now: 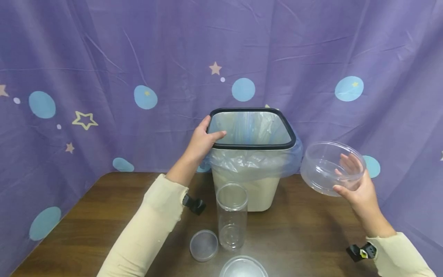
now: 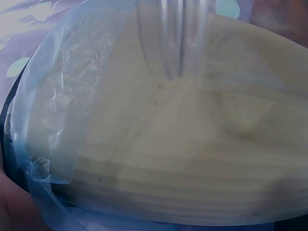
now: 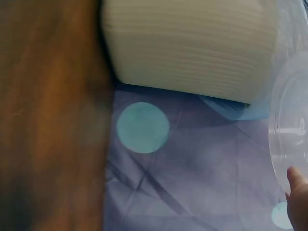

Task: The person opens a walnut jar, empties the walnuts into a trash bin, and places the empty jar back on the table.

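Note:
A cream trash bin (image 1: 264, 192) with a black rim stands at the back middle of the table, lined with a bluish see-through bag (image 1: 249, 163). At the bin's left side my left hand (image 1: 201, 141) grips the rim, thumb over its inner edge. My right hand (image 1: 361, 196) holds a wide, round, clear plastic container (image 1: 328, 169), tilted, in the air right of the bin. Its thumb lies on the near side, and fingers show through the wall. In the right wrist view the container (image 3: 291, 125) and a fingertip appear at the right edge.
In front of the bin stands a tall clear plastic jar (image 1: 232, 219). A small round lid (image 1: 204, 246) lies to its left, and a larger clear round piece (image 1: 243, 268) is cut off by the bottom edge. Behind the wooden table (image 1: 301, 238) hangs a purple curtain (image 1: 180, 50).

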`<state>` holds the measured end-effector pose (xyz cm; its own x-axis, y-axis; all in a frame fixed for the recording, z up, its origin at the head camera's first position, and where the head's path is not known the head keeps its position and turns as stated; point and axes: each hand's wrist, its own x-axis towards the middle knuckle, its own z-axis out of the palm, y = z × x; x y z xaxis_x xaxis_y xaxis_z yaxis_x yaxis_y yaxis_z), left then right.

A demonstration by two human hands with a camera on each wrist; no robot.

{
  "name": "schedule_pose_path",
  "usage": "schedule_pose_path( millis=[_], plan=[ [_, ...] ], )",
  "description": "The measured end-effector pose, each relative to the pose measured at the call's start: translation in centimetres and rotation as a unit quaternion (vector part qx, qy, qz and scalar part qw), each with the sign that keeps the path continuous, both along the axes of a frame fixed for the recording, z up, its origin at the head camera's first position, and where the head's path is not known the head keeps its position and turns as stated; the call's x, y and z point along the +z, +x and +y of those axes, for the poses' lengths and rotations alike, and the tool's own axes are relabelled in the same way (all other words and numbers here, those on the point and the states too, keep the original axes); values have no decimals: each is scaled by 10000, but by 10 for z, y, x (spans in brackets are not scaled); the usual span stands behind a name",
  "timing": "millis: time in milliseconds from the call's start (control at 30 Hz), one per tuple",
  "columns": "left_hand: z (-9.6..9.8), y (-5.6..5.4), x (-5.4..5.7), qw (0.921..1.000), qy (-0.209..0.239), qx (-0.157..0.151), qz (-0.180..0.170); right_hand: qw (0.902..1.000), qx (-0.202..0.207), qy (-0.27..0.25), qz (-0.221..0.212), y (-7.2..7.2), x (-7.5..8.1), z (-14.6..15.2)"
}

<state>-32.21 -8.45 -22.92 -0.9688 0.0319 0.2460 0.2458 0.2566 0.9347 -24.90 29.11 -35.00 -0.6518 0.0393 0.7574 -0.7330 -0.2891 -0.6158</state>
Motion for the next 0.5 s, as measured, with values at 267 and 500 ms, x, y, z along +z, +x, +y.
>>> schedule_pose_path(
  millis=[267, 500],
  plan=[
    [0, 1, 0, 10000, -83, 31, -32, 9902, 974, 949, 325, 5, -26, 10],
    [-1, 1, 0, 10000, -81, 39, 33, 9832, 1351, 1181, 336, 8, -40, 5]
  ],
)
